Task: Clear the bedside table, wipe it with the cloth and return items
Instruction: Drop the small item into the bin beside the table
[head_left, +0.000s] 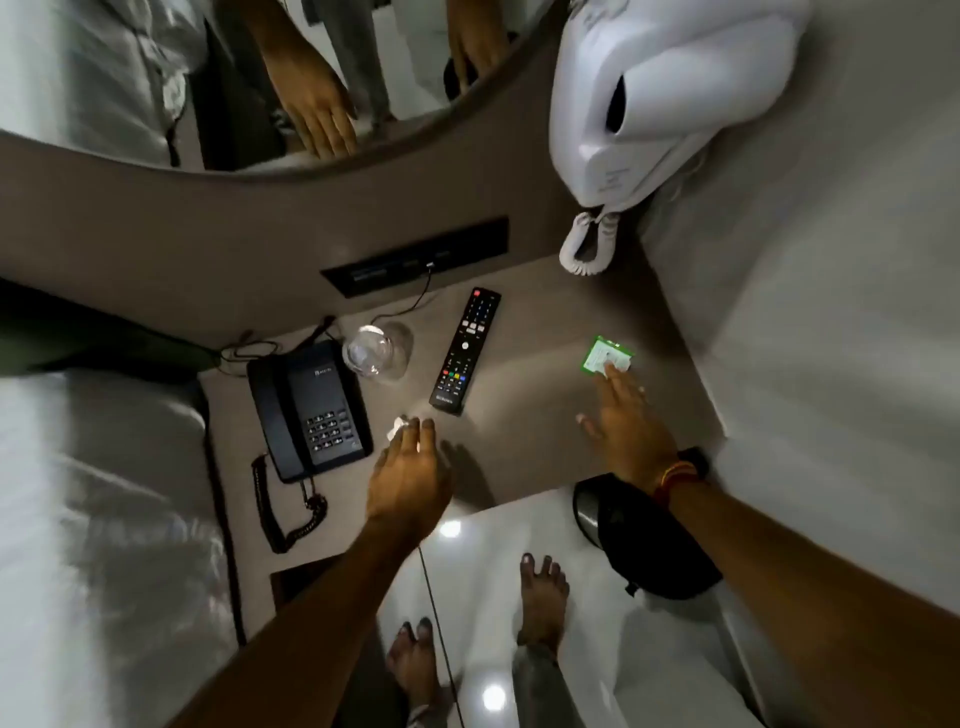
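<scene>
A: What lies on the tabletop (524, 441)?
B: Black phone (311, 410) at left, upturned glass (376, 351), black remote (465, 351) in middle, green-white packet (605, 356) at right, small white scrap (397, 425) near front.

arms bare | right wrist: black watch (693, 462), red-yellow thread band (672, 480) | feet bare

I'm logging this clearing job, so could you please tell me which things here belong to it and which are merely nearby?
Belong to the job:
bedside table
telephone
glass
remote control
green packet, touched by the right hand
white scrap at the left hand

Merely nearby:
wall hairdryer
mirror
black bin
</scene>
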